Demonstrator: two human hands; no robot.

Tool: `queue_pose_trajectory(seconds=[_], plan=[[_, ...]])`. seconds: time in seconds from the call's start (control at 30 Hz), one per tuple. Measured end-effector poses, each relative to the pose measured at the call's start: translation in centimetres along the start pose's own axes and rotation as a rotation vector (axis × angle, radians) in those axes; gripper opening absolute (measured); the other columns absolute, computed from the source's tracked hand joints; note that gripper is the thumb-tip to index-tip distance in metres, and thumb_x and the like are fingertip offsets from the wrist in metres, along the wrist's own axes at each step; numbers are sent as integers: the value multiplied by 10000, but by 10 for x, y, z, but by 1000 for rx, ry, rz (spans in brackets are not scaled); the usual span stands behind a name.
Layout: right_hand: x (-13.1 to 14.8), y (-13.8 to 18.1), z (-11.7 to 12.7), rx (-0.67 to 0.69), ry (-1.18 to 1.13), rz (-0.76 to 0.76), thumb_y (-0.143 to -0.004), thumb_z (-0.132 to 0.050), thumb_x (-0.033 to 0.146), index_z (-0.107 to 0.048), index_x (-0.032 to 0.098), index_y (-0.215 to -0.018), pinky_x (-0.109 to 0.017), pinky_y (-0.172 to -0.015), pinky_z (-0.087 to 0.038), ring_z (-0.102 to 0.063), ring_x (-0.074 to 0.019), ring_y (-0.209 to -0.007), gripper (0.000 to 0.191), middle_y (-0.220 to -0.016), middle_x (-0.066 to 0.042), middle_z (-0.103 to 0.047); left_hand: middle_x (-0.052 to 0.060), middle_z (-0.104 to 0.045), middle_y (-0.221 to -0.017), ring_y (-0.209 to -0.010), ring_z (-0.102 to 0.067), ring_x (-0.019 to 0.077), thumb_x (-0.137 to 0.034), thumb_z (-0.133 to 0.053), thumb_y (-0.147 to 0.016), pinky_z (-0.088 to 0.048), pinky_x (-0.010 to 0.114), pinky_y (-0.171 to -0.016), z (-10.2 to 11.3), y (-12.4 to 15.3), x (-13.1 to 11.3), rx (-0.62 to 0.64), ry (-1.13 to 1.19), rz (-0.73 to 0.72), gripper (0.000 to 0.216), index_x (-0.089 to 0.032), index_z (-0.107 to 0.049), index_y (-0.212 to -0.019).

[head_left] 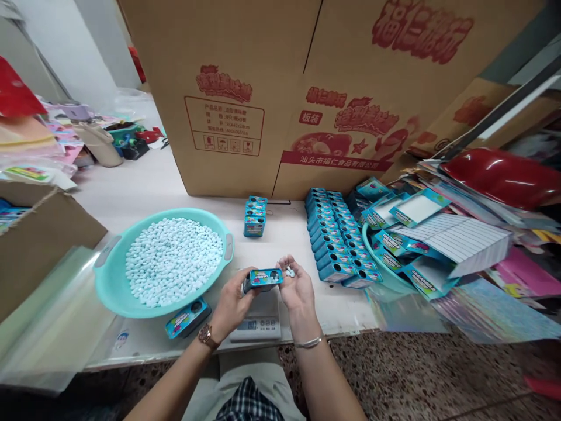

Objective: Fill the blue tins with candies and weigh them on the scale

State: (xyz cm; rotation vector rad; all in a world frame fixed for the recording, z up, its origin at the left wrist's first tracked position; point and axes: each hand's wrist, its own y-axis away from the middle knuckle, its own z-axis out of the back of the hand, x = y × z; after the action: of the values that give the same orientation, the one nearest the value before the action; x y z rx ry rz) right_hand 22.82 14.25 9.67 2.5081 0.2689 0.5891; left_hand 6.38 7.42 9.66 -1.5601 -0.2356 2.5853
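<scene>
My left hand (231, 301) is closed round a small blue candy box (264, 277), held level above a small digital scale (258, 323). My right hand (297, 283) sits just right of the box, palm up, fingers curled round a few pale candies (289, 271). A turquoise basin (109, 286) heaped with pale blue-white candies (173, 259) stands to the left. Another blue box (187, 317) lies on the table in front of the basin.
A short stack of blue boxes (255, 216) stands behind my hands. Rows of several more boxes (335, 240) lie to the right, beside flat box blanks (416, 234) in a second basin. Big cardboard cartons (307, 88) wall off the back. Clear film (52, 316) hangs over the left edge.
</scene>
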Motion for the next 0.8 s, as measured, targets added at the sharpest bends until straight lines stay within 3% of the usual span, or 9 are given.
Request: queue_pose_trajectory(seconds=[0.17, 0.3, 0.5, 0.57, 0.73, 0.8], plan=[[-6, -4, 7, 7, 41, 17, -845, -569, 51, -643, 164, -829, -222, -788, -590, -703, -101, -751, 136, -795, -22, -691, 106, -638, -1243, -1159, -598, 250, -269, -577, -875, -463, 448, -1021, 1, 2, 4, 6, 57, -1, 391, -221, -562, -1263], [-3, -1, 1, -51, 13, 17, -884, -495, 51, -632, 164, -824, -230, -781, -591, -697, -92, -732, 188, -764, -17, -688, 111, -639, -1247, -1151, -601, 246, -234, -579, -866, -468, 437, -1018, 4, -2, 3, 11, 33, -29, 387, -212, -574, -1253], [5, 0, 9, -60, 33, 52, -850, -525, 72, -620, 181, -837, -269, -780, -593, -695, -103, -746, 145, -767, -8, -687, 93, -659, -1233, -1119, -631, 222, -228, -582, -872, -490, 387, -998, 0, 1, 22, 62, 68, 19, 382, -199, -563, -1252], [9, 0, 14, -65, 37, 50, -831, -549, 73, -617, 187, -832, -259, -755, -593, -685, -95, -711, 133, -741, 8, -680, 112, -636, -1271, -1151, -620, 229, -247, -592, -877, -482, 401, -1017, 1, 4, 25, 87, 108, 45, 448, -193, -508, -1314], [18, 2, 20, -107, 73, 99, -827, -545, 73, -619, 169, -847, -255, -769, -594, -690, -95, -727, 123, -754, -2, -687, 171, -454, -1474, -1372, -440, 281, -265, -709, -806, -353, 494, -1145, 12, 13, 16, 60, 108, 68, 860, -204, -220, -1511], [23, 4, 23, -128, 99, 134, -832, -512, 55, -617, 156, -875, -270, -797, -596, -705, -109, -792, 152, -802, -25, -702, 168, -415, -1505, -1404, -391, 292, -280, -712, -813, -332, 507, -1158, 20, 17, 6, 27, 114, 56, 883, -222, -194, -1526]])
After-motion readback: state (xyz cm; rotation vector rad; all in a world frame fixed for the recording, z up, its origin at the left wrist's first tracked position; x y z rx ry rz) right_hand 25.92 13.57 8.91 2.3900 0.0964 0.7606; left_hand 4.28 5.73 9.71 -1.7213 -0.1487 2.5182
